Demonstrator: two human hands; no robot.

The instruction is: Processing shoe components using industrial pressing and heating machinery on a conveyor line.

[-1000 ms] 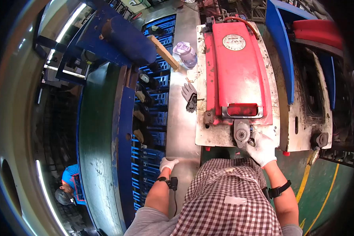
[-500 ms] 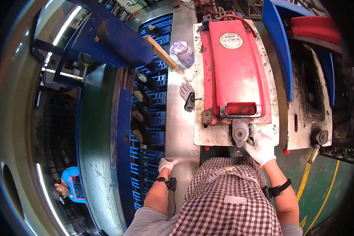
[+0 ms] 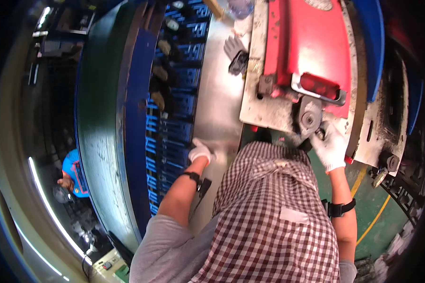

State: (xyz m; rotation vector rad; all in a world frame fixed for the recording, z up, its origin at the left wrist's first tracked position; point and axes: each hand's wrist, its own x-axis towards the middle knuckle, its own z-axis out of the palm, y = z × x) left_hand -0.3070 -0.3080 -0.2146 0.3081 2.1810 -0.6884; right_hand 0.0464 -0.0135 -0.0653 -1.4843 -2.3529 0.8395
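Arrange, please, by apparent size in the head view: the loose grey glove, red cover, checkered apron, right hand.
1. Checkered apron
2. Red cover, cut off at the top
3. Right hand
4. Loose grey glove

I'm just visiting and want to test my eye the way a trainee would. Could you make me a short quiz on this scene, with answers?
1. True or false: the left hand is uncovered.

2. Which hand is right beside the round grey fitting at the near end of the red cover?
A) left
B) right
C) neither

3. What grey-and-black item lies on the metal surface, to the left of the red cover?

Key:
1. False; it wears a white glove.
2. B, the right hand.
3. A loose glove.
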